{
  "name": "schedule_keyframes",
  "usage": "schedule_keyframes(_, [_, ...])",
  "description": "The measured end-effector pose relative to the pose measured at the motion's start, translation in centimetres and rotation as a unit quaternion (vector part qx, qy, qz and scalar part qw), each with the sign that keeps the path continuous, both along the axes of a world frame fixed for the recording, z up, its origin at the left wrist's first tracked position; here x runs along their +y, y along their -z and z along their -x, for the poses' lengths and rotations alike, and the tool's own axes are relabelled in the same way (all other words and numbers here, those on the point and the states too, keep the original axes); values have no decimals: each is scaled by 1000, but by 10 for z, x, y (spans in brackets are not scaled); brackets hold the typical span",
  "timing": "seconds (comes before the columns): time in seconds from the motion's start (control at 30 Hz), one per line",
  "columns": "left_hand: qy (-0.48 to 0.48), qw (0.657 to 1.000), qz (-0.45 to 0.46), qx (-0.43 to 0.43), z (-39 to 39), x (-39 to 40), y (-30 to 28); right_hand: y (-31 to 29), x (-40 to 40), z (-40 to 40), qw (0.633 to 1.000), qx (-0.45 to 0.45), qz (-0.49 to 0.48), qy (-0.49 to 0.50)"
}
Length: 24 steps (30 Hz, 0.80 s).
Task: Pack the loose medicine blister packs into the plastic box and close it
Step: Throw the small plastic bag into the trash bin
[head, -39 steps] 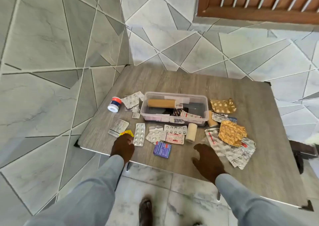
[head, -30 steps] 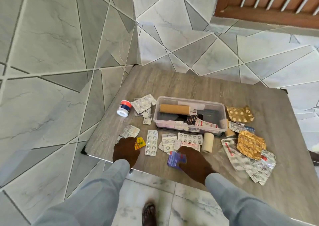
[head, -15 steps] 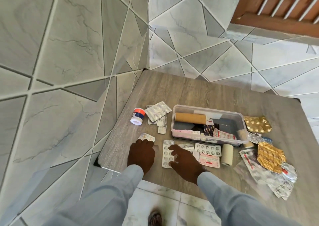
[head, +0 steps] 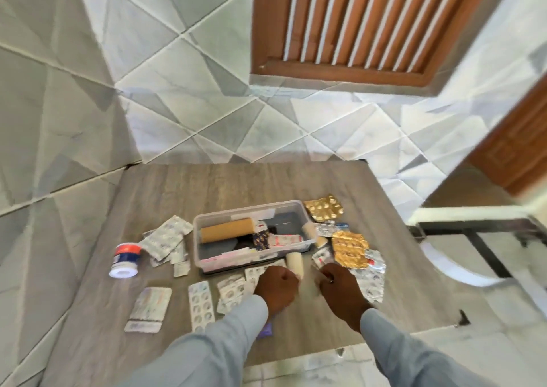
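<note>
Your left hand (head: 276,283) looks clenched over blister packs (head: 232,290); I cannot tell what your right hand (head: 340,287) grips. Careless grabbing could knock the white roll (head: 295,264) off the tabletop (head: 231,185).

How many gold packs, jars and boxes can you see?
Gold packs: 2
Jars: 1
Boxes: 1
Total: 4
</note>
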<state>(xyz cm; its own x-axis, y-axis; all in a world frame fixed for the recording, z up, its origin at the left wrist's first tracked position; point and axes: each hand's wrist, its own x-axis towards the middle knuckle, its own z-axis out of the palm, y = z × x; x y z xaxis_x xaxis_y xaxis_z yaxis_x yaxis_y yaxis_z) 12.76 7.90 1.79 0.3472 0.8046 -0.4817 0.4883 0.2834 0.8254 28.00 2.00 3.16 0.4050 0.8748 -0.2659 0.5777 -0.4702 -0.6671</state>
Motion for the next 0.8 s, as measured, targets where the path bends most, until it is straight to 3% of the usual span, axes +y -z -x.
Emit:
schedule_keyframes(0.07, [39, 998, -17, 41, -23, -4, 11, 3, -17, -29, 998, 11, 9, 54])
schedule_keyframes(0.13, [137, 983, -69, 98, -47, -16, 9, 7, -33, -57, 994, 25, 24, 99])
schedule_keyframes(0.2, [249, 938, -152, 189, -73, -29, 10, 12, -46, -81, 992, 31, 28, 122])
schedule_keyframes(0.27, [305, 879, -246, 270, -95, -39, 11, 18, -55, -102, 993, 27, 20, 118])
schedule_keyframes(0.37, [367, 796, -312, 367, -126, -47, 22, 21, -63, -133, 994, 31, 20, 99])
schedule_keyframes(0.5, [357, 756, -347, 425, -145, -53, 34, 24, -69, -185, 994, 77, 24, 75])
schedule_keyframes(0.7, [215, 781, -398, 431, -171, -43, -21, 12, -73, -252, 990, 136, -8, 21])
schedule_keyframes(0.8, [126, 835, -397, 360, -186, -32, -61, 0, -66, -273, 988, 147, -32, -35])
